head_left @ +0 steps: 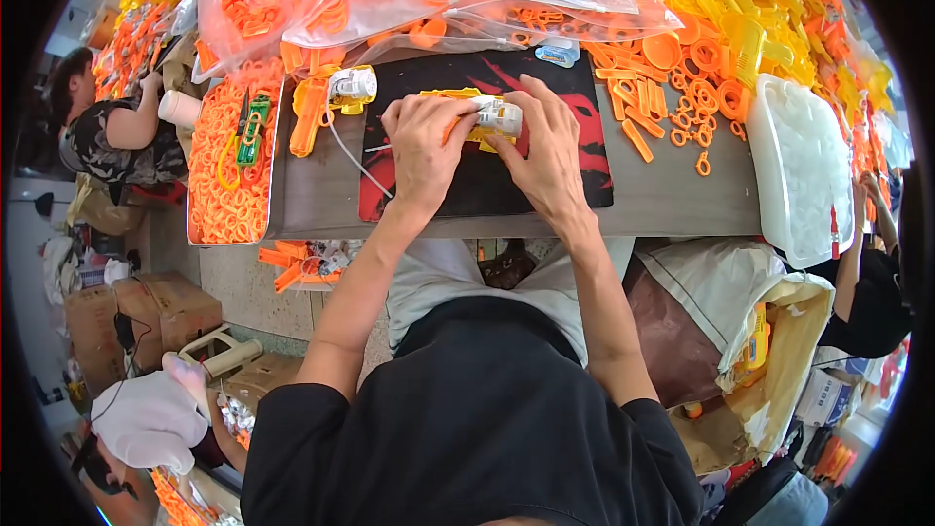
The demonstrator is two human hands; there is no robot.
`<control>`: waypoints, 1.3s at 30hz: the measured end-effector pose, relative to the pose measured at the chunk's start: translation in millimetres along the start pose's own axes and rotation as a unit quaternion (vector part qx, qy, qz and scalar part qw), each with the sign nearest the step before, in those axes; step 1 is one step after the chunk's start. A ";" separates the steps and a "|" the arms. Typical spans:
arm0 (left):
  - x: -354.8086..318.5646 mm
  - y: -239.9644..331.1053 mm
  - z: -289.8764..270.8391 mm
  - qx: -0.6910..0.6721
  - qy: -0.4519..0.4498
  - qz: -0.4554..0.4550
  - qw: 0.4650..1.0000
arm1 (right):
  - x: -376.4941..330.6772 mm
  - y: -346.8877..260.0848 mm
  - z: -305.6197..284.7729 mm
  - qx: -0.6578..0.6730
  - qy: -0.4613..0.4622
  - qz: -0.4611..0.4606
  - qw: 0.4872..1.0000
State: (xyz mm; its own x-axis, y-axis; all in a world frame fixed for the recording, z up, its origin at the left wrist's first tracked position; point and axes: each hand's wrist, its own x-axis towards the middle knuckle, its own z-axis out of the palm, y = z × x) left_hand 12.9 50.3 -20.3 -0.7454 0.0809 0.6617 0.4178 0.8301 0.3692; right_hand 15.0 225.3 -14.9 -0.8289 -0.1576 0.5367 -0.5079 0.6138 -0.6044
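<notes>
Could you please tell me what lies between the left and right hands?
In the head view, a yellow-and-white plastic part lies between the left hand and the right hand, both touching it.

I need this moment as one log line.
left hand: holding yellow-white toy part | right hand: same part | below: black-red mat

A grey worktop (682, 205) runs across, pale floor (243, 278) shows below, brown cardboard boxes (146, 317) sit off left, and the light's bright!

A black short-sleeved shirt (477, 419) is worn with pale trousers (429, 278).
</notes>
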 end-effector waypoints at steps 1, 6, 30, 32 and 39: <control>5.0 -1.2 2.2 0.000 0.001 0.001 1.000 | 0.7 8.4 5.1 0.000 -0.018 0.002 1.000; 31.3 -5.9 -2.6 -0.014 -0.092 0.099 0.991 | -1.0 18.4 8.1 0.006 -0.049 0.027 0.998; 29.4 -10.9 3.1 -0.069 -0.111 0.054 0.990 | -3.0 17.9 13.4 0.005 -0.041 0.013 0.999; 31.0 -7.4 1.9 -0.047 -0.109 0.074 0.990 | -3.4 17.7 12.4 0.001 -0.037 0.005 0.999; 33.4 -0.5 0.5 0.031 -0.106 0.125 0.986 | -4.0 13.1 12.0 -0.038 -0.035 -0.021 0.998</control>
State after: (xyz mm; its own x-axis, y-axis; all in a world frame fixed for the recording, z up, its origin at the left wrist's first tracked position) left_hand -12.5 52.9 1.2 -0.7180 0.3940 0.5738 0.5738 0.8017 0.1674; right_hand 8.9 224.6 -32.0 -0.8234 -0.2368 0.5157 -0.5253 0.6619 -0.5347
